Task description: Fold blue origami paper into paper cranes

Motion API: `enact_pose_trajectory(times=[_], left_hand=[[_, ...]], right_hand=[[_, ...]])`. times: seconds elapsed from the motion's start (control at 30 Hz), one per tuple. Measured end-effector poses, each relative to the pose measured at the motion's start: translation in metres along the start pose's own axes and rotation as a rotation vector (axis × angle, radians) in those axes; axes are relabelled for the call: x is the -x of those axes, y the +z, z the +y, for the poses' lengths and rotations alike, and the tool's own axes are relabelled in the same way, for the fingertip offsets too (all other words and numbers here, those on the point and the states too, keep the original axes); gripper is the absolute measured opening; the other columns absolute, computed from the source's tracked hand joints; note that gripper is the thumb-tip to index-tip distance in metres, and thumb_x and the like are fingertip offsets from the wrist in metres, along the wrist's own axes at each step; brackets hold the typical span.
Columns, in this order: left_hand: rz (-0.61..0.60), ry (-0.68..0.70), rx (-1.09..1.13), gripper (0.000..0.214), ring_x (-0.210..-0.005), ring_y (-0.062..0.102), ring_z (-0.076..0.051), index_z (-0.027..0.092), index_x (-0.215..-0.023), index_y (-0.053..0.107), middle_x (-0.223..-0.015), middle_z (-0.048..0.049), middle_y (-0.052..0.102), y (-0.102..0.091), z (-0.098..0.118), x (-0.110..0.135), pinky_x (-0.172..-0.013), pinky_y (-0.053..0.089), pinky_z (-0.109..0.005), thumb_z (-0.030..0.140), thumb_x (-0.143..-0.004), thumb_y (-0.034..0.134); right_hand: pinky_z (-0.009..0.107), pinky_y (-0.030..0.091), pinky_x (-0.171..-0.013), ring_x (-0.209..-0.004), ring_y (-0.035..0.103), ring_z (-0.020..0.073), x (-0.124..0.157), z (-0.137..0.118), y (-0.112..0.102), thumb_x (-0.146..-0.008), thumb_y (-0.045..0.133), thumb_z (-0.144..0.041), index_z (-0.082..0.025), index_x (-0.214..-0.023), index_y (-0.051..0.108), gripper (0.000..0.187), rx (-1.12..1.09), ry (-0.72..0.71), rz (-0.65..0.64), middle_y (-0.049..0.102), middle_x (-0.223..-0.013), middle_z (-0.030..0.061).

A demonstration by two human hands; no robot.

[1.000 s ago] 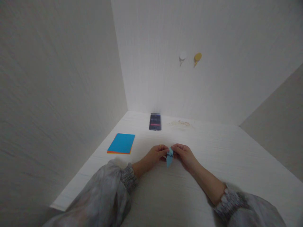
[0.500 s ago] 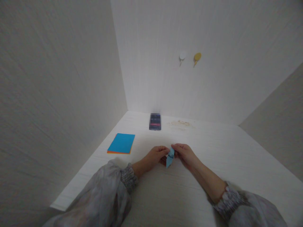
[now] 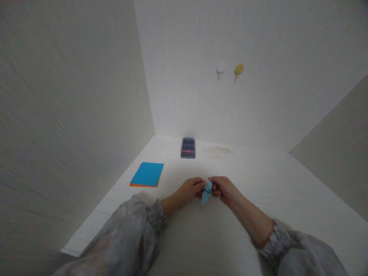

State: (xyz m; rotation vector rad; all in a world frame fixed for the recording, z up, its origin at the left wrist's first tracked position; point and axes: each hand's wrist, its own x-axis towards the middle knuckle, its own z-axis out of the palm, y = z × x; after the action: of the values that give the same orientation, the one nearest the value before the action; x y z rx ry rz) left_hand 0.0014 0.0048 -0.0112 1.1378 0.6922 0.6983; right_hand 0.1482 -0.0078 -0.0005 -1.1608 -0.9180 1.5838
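A small folded light-blue paper figure (image 3: 206, 194) is held between both hands just above the white table (image 3: 276, 184). My left hand (image 3: 189, 188), with a ring on one finger, pinches its left side. My right hand (image 3: 223, 188) pinches its upper right part with curled fingers. The paper's pointed lower end hangs down toward the tabletop. Both sleeves are grey and gathered at the wrist.
A stack of square paper sheets (image 3: 147, 174), blue on top with orange beneath, lies to the left. A dark phone (image 3: 188, 148) rests near the back wall. Two hooks, one white (image 3: 220, 69) and one yellow (image 3: 239, 70), are stuck on the wall. Walls close in the left and back.
The right hand's fingers have curled tighter around the top of the paper figure, which shifted slightly. The left hand has hardly moved.
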Motion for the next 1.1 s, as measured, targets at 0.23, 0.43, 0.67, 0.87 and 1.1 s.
enact_pose_trajectory(times=[0.23,0.43,0.67,0.87,1.1], left_hand=[[0.005,0.013,0.017,0.032,-0.059,0.054,-0.011,0.013,-0.070,0.051,-0.066,-0.0008,0.057,0.001,0.004,0.002,-0.062,0.042,-0.028,0.042,-0.064,0.062],[0.032,0.000,0.075,0.033,-0.059,0.057,-0.013,0.013,-0.071,0.051,-0.064,-0.0001,0.057,0.001,0.008,0.005,-0.063,0.043,-0.029,0.043,-0.062,0.063],[0.049,-0.002,0.117,0.034,-0.056,0.057,-0.013,0.013,-0.071,0.052,-0.062,0.0006,0.057,0.001,0.009,0.004,-0.061,0.044,-0.029,0.042,-0.059,0.065],[0.053,0.004,0.122,0.034,-0.057,0.056,-0.013,0.013,-0.071,0.053,-0.062,0.0004,0.057,0.001,0.009,0.004,-0.061,0.043,-0.028,0.042,-0.059,0.066],[0.033,-0.002,0.113,0.032,-0.058,0.055,-0.011,0.012,-0.070,0.053,-0.062,0.0003,0.057,0.000,0.007,0.003,-0.062,0.042,-0.027,0.039,-0.060,0.066]], right_hand=[[0.020,0.017,-0.034,-0.031,0.034,0.0051,-0.002,0.001,-0.004,-0.065,0.059,-0.032,-0.014,-0.045,0.047,0.029,-0.016,0.001,-0.041,0.045,-0.041,-0.0022],[0.021,0.031,-0.040,-0.041,0.043,0.0075,-0.004,0.005,-0.009,-0.068,0.058,-0.034,-0.017,-0.083,0.060,0.022,0.142,-0.266,0.024,0.055,-0.060,-0.0015],[0.025,0.042,-0.053,-0.056,0.050,0.0112,-0.005,0.008,-0.018,-0.072,0.054,-0.027,-0.020,-0.099,0.059,0.029,0.469,-0.523,0.070,0.060,-0.082,0.0044],[0.026,0.045,-0.059,-0.069,0.053,0.0141,0.005,-0.002,-0.014,-0.075,0.052,-0.021,-0.024,-0.096,0.063,0.024,0.841,-0.800,0.039,0.057,-0.093,0.0066],[0.030,0.045,-0.064,-0.076,0.056,0.0184,0.007,-0.001,-0.012,-0.078,0.049,-0.022,-0.023,-0.081,0.068,0.019,1.035,-0.869,0.077,0.060,-0.081,0.0064]])
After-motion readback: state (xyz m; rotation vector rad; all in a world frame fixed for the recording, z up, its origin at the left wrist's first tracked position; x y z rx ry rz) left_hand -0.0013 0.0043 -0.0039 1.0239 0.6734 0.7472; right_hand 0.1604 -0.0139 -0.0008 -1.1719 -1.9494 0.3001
